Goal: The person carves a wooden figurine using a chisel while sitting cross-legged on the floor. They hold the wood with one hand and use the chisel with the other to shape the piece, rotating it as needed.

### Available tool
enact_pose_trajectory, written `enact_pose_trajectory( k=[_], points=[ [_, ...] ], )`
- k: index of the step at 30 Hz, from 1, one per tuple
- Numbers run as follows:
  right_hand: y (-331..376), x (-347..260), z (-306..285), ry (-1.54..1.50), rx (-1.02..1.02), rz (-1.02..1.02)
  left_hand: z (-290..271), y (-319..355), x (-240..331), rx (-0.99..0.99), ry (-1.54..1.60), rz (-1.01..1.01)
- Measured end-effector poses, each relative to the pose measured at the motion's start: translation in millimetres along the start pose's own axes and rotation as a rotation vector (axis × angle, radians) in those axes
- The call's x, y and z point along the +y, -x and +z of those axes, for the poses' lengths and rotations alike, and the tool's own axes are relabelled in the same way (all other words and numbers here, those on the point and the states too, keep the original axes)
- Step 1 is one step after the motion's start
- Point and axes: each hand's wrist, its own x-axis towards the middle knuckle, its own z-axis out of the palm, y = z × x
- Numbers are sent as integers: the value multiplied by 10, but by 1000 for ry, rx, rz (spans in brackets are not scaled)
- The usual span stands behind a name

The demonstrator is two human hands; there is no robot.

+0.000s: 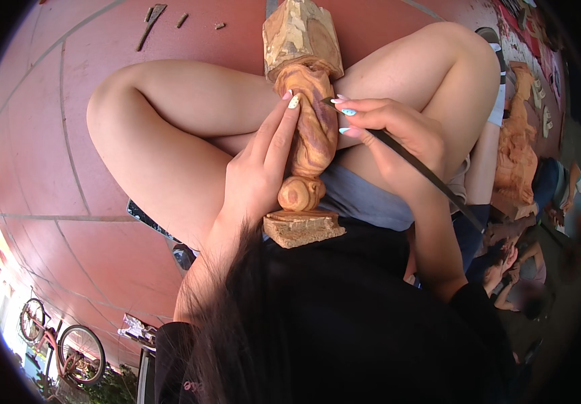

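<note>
A wood carving (312,138) lies lengthwise between my bent legs. Its middle is twisted and smoothed, with orange and purplish grain. The far end is a rough block (302,37); nearer me come a round ball (298,194) and a rough square base (304,227). My left hand (257,175) holds the carving from the left, two straight fingers pressed on the twisted part and the thumb hidden. Pinched in my right hand (401,138) is a long, slim, dark file (432,178). Its tip is at the right side of the carving, beside the twist; contact cannot be told.
Reddish tiled floor (41,135) spreads around me, with small wood scraps (150,25) at the far left. To the right stands a large carved wooden piece (516,141); other people (519,269) sit nearby. A bicycle (68,353) is at lower left.
</note>
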Motion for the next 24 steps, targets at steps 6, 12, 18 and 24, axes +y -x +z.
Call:
enact_pose_trajectory(
  k=[6,12,18,24],
  points=[
    [-120,7,-47,123,36,-72,-2,-29,38,20,25,25],
    [135,-101,-87,-60,-12,72,-9,-1,8,-3,29,4],
    [-41,19,23,-27,19,12,3,-21,21,48,-4,23],
    [52,-143,-102,23,-49,9,-9,-11,56,23,21,4]
  ],
)
